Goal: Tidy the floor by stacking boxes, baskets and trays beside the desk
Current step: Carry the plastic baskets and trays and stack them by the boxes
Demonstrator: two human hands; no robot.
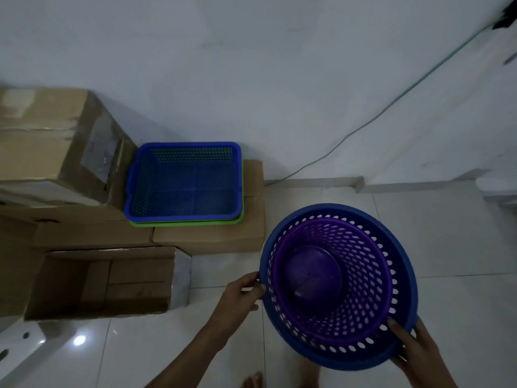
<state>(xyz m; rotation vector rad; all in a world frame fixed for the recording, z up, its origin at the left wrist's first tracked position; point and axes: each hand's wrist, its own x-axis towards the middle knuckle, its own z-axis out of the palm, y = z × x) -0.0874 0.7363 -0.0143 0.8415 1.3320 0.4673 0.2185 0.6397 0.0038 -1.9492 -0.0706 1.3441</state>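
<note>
Blue basket (402,351) holds nested purple basket (361,312).

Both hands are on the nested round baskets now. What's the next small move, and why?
Probably carry the pair left and forward toward the stacked trays. The left hand and right hand grip opposite sides of the blue basket, with the purple basket nested inside and the pair held above the floor. The blue tray already sits on a green tray atop the cardboard boxes, so that looks like the stacking spot.

White wall (251,65) dim and bare, glossy white floor tiles (447,289) caught a light glare, green cable (391,105) ran down the wall.
</note>
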